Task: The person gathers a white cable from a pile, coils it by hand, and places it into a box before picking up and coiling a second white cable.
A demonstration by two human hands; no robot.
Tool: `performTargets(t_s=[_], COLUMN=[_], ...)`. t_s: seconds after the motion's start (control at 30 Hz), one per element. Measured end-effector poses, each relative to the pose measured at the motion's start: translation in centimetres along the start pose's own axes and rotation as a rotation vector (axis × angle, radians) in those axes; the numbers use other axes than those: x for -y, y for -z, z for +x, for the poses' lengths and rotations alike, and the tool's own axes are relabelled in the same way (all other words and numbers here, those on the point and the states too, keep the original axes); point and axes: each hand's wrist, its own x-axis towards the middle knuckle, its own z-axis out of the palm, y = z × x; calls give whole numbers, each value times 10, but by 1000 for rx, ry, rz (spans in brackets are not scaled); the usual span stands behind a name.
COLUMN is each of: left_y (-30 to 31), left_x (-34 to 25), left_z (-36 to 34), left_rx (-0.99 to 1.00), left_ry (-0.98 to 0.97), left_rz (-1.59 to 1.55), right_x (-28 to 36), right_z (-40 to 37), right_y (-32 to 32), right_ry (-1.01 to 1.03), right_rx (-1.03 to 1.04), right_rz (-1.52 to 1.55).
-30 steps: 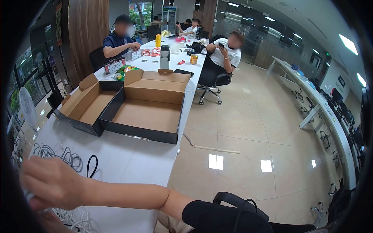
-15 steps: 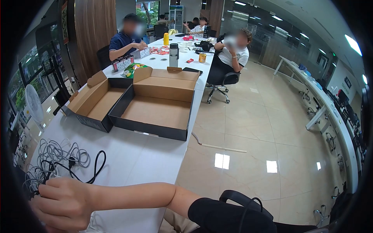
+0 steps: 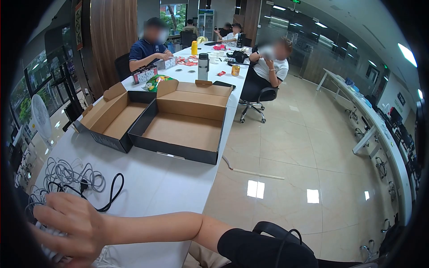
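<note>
My right hand reaches across to the lower left over a heap of cables, back of the hand up. Its fingers are bent but spread apart, with pale cable showing between and beneath them; nothing is visibly gripped. Beside it on the white table lie coiled grey cables and a black cable loop. Further up stand two open cardboard boxes, black outside and brown inside: a narrower one at left and a wider one at right. My left hand is out of view.
Behind the boxes are a green snack bag, a grey bottle, a can and a yellow bottle. One person sits at left, another at right, others further back. A fan stands left.
My right hand has loosened from a fist-like curl, with its fingers now more spread over the cables. The whole view has shifted slightly, moving the boxes and people a little right and down.
</note>
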Motion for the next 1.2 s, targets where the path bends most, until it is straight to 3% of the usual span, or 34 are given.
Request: performTargets(t_s=[0.4,0.47,0.73,0.93,1.03,1.13,1.2], left_y=[8,12,-9,-6,-32,-6,-25], left_x=[7,11,-5,-4,-8,29,48], left_z=[3,4,-4,-7,-6,16,9], left_rx=[3,-3,-129,183,71,478,439], left_ry=[46,61,98,-51,-5,29,55], left_rz=[13,18,118,40,-61,95,147], right_x=[-19,-23,-23,-28,-41,-66,-89], right_z=[5,3,4,6,4,-11,-30], right_y=[9,17,19,21,21,26,33], right_ry=[39,5,-17,-112,-197,-247,-306], right_rx=[-3,93,141,141,135,179,188], right_rz=[-127,-92,-98,-50,-36,-36,-43])
